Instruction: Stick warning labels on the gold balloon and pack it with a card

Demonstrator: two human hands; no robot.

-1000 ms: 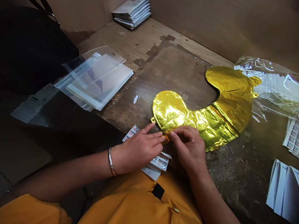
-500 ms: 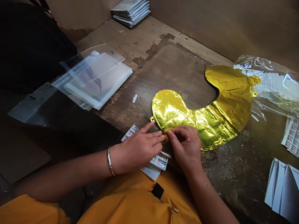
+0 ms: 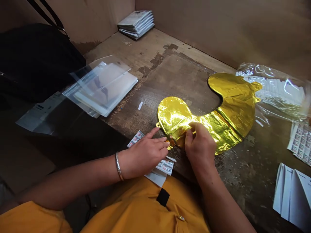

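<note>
A gold foil balloon, flat and curved, lies on the table in front of me. My left hand is laid out with fingers extended, the tips on the balloon's lower left edge near a small orange-gold tab. A tiny printed sticker shows on the foil by those fingertips. My right hand is over the balloon's near edge, with thumb and fingers curled together against the foil. Its fingertips are partly hidden. Under and beside my left hand is a sheet of printed stickers, partly covered by that hand.
Clear plastic sleeves lie at the left, by a black bag. A stack of folded papers sits in the back corner. On the right are a plastic bag of white slips, another sticker sheet and folded leaflets.
My right hand has moved from the tab by my left fingertips to the right and slightly up over the foil. My left hand stays put. The view has shifted slightly.
</note>
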